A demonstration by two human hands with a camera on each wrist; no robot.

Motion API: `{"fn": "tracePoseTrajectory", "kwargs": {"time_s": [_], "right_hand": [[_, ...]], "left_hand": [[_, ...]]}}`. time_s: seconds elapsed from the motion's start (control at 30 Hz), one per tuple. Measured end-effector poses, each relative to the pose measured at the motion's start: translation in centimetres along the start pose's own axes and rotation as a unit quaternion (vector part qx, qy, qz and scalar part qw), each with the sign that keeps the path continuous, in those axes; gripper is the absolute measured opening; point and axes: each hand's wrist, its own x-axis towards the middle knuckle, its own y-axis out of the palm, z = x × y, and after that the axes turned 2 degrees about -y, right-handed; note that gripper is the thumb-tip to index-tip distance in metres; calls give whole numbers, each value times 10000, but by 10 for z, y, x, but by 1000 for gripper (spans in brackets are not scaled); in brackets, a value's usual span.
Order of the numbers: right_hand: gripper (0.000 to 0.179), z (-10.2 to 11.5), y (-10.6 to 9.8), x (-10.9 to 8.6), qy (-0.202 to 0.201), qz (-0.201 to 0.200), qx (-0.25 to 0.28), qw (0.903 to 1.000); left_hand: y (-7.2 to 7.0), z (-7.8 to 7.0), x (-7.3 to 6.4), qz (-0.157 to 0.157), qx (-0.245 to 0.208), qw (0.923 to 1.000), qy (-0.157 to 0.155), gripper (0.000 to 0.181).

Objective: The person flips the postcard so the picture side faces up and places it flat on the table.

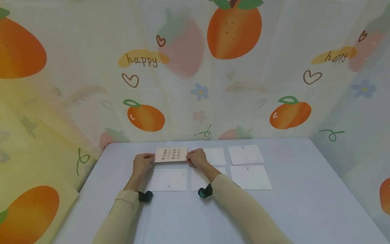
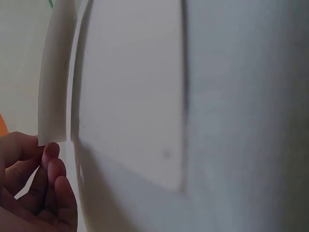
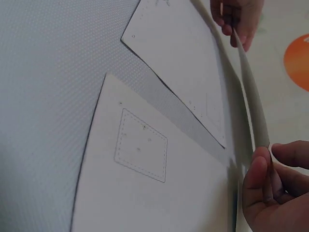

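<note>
Left hand and right hand each pinch one short edge of a peach printed paper card, lifted tilted over the grey table. Held by the edges, printed face stays readable. White cards lie flat in rows beside and below it.

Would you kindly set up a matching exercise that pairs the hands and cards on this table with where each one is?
Things:
1. left hand
2. right hand
3. printed card
4. far-right back card

Places or states:
A. lying flat on the table, untouched
B. held up between both hands
C. pinching the printed card's right edge
D. pinching the printed card's left edge

Pairs: 1-D, 2-C, 3-B, 4-A
</note>
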Motion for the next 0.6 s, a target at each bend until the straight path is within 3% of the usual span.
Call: {"fn": "tracePoseTrajectory", "kwargs": {"time_s": [0.33,0.6], "right_hand": [[14,0,1,-2,-21,161,-622,9979],[15,2,-6,-3,-105,278,-692,9972]], "left_hand": [[2,4,4,159,421,9989,90,30],[-1,3,3,499,396,9979,-146,36]]}}
